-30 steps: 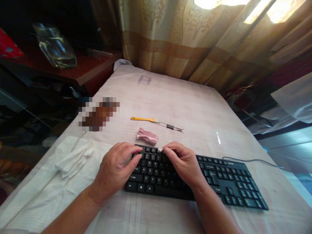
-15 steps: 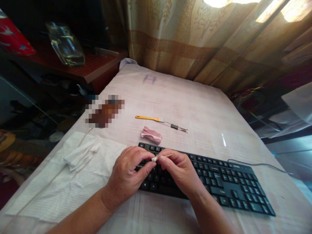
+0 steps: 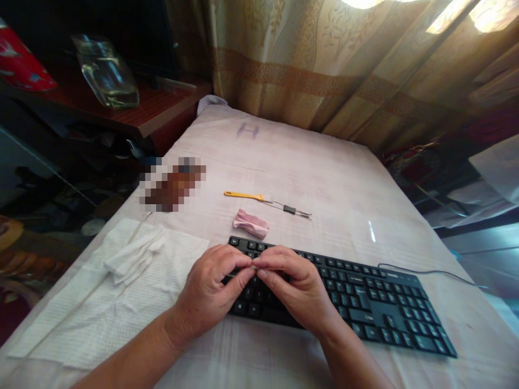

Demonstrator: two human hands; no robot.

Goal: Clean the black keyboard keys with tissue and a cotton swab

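Over the left part of a black keyboard (image 3: 389, 313), both hands meet fingertip to fingertip. My right hand (image 3: 298, 283) is closed in a pinch on a thin wooden toothpick (image 3: 277, 269), which lies about level and points right. My left hand (image 3: 214, 281) pinches at the toothpick's left end, where a white cotton tuft showed a moment ago; fingers now cover that tip. Just beyond the keyboard lies a folded pink cloth (image 3: 251, 224). Past it are a small yellow-handled brush (image 3: 244, 195) and a wire tweezer-like tool with a dark grip (image 3: 289, 209).
White paper towels (image 3: 85, 313), one crumpled, lie at the left on the light cloth-covered table (image 3: 324, 167). A blurred-out brown object (image 3: 174, 186) is behind them. The keyboard cable (image 3: 430, 268) trails right. A glass jar (image 3: 107, 75) stands on a wooden desk at back left.
My right fingers have slid left along the toothpick to its tip and now touch my left fingertips. The white cotton tuft is hidden between them.
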